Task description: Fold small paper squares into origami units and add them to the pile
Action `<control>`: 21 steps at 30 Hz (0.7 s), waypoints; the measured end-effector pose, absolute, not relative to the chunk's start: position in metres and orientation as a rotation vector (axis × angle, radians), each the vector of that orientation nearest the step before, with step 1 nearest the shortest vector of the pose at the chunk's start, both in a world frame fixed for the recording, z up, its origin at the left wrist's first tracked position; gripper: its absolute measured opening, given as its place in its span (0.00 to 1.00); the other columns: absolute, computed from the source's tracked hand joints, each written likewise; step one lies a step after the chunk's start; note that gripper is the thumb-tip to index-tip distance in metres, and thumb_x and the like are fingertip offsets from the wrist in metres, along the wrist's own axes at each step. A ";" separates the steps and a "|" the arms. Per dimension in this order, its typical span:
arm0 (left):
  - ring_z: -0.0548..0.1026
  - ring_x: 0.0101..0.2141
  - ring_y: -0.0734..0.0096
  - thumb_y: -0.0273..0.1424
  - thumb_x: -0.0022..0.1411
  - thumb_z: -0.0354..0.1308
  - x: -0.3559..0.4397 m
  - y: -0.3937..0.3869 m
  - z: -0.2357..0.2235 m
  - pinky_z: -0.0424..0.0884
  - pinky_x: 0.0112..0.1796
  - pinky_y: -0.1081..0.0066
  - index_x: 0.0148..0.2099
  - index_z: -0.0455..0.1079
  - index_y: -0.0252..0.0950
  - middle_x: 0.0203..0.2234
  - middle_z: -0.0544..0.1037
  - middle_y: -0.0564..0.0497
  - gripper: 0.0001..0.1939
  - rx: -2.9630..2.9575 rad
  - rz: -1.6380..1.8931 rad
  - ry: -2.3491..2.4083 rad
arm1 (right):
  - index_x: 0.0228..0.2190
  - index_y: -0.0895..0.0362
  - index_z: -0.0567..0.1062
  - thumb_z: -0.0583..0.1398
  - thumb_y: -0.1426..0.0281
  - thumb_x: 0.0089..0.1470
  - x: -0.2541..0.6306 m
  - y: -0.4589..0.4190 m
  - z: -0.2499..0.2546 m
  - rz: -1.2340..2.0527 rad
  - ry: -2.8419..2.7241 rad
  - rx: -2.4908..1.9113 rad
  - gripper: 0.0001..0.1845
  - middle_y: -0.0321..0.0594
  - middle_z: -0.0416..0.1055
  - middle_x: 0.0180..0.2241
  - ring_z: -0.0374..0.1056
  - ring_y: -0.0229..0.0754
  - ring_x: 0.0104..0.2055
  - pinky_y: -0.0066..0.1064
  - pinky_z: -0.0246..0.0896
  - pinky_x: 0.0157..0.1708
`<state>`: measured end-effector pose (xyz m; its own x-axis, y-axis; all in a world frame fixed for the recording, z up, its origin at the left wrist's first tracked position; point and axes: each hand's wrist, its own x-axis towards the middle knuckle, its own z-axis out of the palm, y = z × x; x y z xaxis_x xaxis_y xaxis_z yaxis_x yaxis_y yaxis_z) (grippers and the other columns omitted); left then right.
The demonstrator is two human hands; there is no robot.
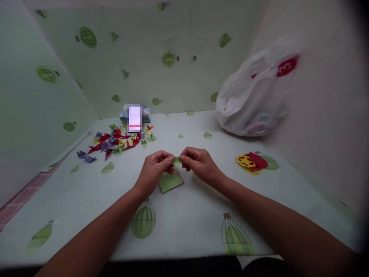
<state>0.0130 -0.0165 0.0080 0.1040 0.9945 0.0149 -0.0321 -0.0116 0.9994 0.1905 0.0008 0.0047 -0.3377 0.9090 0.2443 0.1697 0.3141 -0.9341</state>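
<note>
While a small piece of green paper (177, 162) is held above the middle of the table (198, 219), its two ends are pinched between thumb and fingers, one by the left hand (154, 169) and one by the right hand (198, 162). Part of the paper is covered by the fingers, so its exact folded shape cannot be told. Just below, on the near side, a square stack of paper (170, 182) with a green top is laid, and its far left part is hidden by the left hand.

On the far left, a pile of folded paper figures (115, 143) in red, purple, yellow, orange and green is spread. Behind it, a phone (135, 119) with a bright, blurred screen is stood upright before a tissue box (147, 114), which is partly blocked by it. At the far right, a full white plastic bag (253, 100) is placed, and nearer, some red and yellow cut-outs (247, 161) are overlapped.

The table is covered with pale cloth printed with green balloons, and the far wall (196, 84) is decorated with the same pattern. The right wall (323, 127) is plain.
</note>
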 end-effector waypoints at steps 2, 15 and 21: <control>0.73 0.23 0.77 0.35 0.55 0.66 0.013 -0.017 0.008 0.69 0.28 0.75 0.33 0.74 0.33 0.21 0.75 0.54 0.10 1.234 1.150 1.088 | 0.24 0.58 0.70 0.59 0.65 0.56 0.191 0.001 0.004 1.138 -1.710 -0.971 0.11 0.33 0.67 0.21 0.61 0.33 0.22 0.28 0.57 0.25; 0.72 0.23 0.76 0.43 0.59 0.63 0.012 -0.015 0.005 0.70 0.29 0.74 0.33 0.72 0.33 0.21 0.75 0.53 0.16 1.183 1.072 1.071 | 0.24 0.57 0.71 0.59 0.65 0.54 0.189 0.002 0.005 1.205 -1.657 -0.972 0.11 0.32 0.67 0.20 0.61 0.33 0.21 0.27 0.57 0.24; 0.71 0.23 0.77 0.39 0.56 0.65 0.013 -0.016 0.009 0.68 0.28 0.75 0.31 0.73 0.32 0.21 0.75 0.53 0.13 1.251 1.089 1.121 | 0.24 0.58 0.71 0.60 0.64 0.53 0.188 0.002 0.004 1.277 -1.650 -0.956 0.11 0.33 0.67 0.21 0.61 0.33 0.21 0.27 0.57 0.24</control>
